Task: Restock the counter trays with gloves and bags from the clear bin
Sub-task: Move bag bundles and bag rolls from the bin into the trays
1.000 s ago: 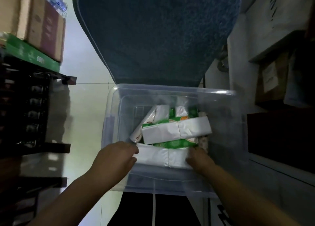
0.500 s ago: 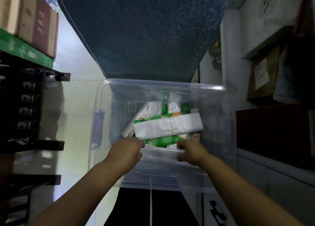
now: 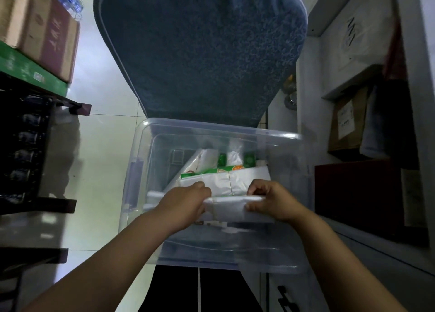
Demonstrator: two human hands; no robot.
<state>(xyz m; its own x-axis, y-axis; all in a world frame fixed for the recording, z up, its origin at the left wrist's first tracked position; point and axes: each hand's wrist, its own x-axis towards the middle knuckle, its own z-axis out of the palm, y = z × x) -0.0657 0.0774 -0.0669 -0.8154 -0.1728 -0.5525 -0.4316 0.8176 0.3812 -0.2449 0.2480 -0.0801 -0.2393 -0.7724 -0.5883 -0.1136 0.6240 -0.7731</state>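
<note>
Two hands on one white bundle (image 3: 227,208): left hand (image 3: 186,202) curled round its left end, right hand (image 3: 273,202) pinching its right end. Since a second ago it has risen off the green-and-white packs (image 3: 235,178), though still over the clear bin (image 3: 211,127). Judged: extraction under way; counter trays not in view.

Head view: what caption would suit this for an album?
Left hand and right hand grip a white packet over the clear bin.

Clear bin (image 3: 211,127) — open-topped — holds white-and-green packs (image 3: 247,177) stacked crosswise. A white bundle (image 3: 229,207) lies level over its near side — left hand (image 3: 186,201) and right hand (image 3: 270,201) gripping its ends.
</note>
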